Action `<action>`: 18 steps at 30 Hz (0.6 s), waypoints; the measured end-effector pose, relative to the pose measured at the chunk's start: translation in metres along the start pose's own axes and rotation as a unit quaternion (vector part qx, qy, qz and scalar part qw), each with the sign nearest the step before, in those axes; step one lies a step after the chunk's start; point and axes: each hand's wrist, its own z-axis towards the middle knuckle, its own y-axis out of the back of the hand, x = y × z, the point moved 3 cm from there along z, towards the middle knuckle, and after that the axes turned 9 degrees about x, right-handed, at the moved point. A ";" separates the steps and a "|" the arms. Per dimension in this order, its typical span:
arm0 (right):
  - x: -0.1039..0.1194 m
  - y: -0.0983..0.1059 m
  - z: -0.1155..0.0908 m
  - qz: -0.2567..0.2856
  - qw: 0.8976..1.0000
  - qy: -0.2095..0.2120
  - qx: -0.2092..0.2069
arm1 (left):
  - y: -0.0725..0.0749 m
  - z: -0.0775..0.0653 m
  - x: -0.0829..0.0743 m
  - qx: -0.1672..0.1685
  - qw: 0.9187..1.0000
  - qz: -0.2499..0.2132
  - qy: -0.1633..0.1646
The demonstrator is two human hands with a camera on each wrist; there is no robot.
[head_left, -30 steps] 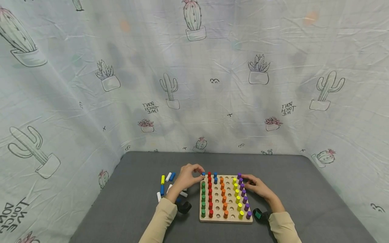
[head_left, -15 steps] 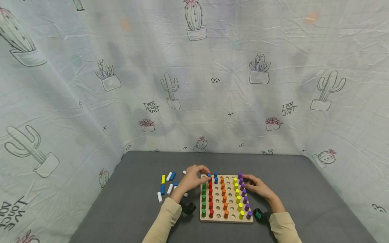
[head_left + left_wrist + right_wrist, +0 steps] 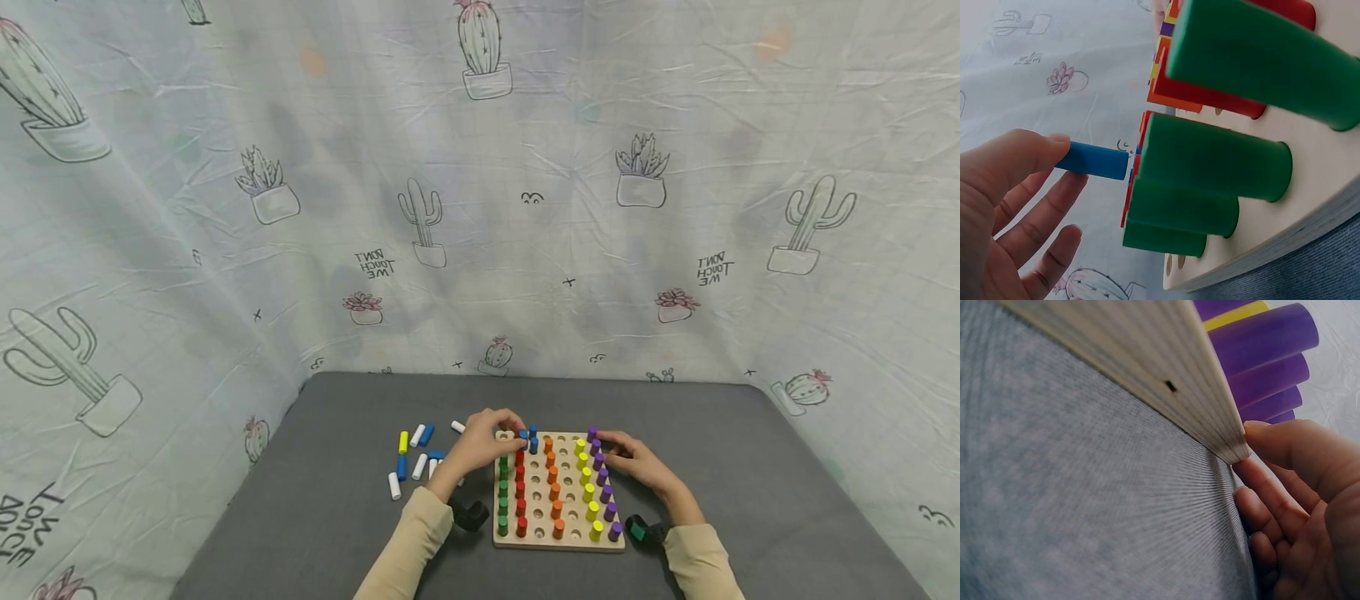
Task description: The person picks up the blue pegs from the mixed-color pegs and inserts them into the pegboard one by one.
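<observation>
My left hand (image 3: pixel 483 437) pinches a blue peg (image 3: pixel 1094 160) between thumb and fingertips, over the far left part of a wooden pegboard (image 3: pixel 525 542). The other fingers spread loosely below the peg in the left wrist view. Standing in the board are columns of green pegs (image 3: pixel 502 507), red pegs (image 3: pixel 521 507), orange pegs (image 3: pixel 556 509), yellow pegs (image 3: pixel 588 492) and purple pegs (image 3: pixel 606 494). Two blue pegs (image 3: pixel 533 447) stand at the far end of the third column, whose nearer holes show bare. At the board's far right corner, my right hand (image 3: pixel 1316 506) grips the edge with thumb and fingers.
Left of the board lie loose white pegs (image 3: pixel 394 486), blue pegs (image 3: pixel 402 467) and a yellow peg (image 3: pixel 403 442). Some sit partly behind the left forearm. The grey tabletop (image 3: pixel 330 467) meets a cactus-print curtain (image 3: pixel 525 275) at its far edge.
My left hand has moved right with the blue peg, from the board's far left corner past the red column toward the two standing blue pegs. My right hand stays put.
</observation>
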 end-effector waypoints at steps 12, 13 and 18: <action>0.003 -0.001 0.001 0.000 1.000 -0.004 -0.007 | -0.011 0.004 0.000 0.016 1.000 0.015 -0.016; 0.002 -0.001 0.001 0.002 1.000 -0.007 -0.009 | -0.011 0.005 -0.001 0.015 0.999 0.021 -0.019; 0.001 -0.001 0.002 0.000 1.000 -0.008 -0.009 | -0.015 0.005 -0.001 0.013 0.998 0.059 -0.022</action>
